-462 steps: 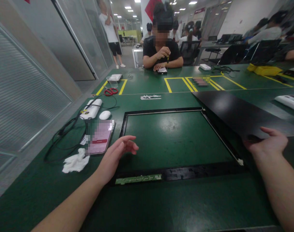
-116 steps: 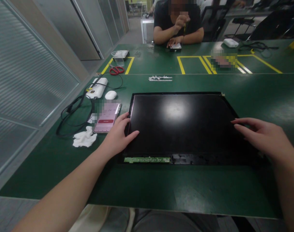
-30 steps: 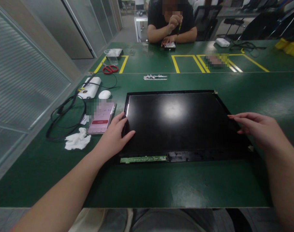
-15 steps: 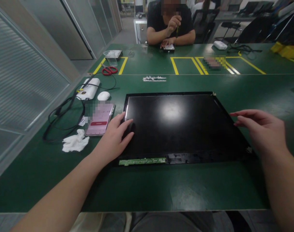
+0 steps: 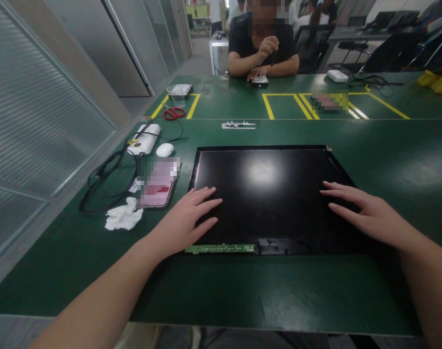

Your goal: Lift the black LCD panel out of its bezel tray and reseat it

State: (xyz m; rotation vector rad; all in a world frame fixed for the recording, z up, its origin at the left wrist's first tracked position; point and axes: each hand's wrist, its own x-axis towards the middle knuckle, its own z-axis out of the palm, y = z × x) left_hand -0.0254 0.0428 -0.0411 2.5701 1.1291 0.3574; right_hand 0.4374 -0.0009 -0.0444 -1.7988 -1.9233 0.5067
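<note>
A black display panel lies flat on the green table in front of me. Along its near edge runs a narrow green circuit board, at the left part of that edge. My left hand is open over the panel's left side, fingers stretched onto the screen area. Over the right side of the panel, my right hand is open too, with its fingers extended inward. Whether the fingertips press on the surface or hover just above it, I cannot tell. Neither hand holds anything.
Left of the panel lie a phone, crumpled tissue, a white mouse-shaped object, a white device with black cables and red-handled scissors. White strips lie beyond the panel. Across the table sits a person handling a small drive-like box.
My right hand has moved left from the panel's right edge to over the screen, and its fingers have spread. My left hand has shifted slightly inward. The whole view has tilted slightly.
</note>
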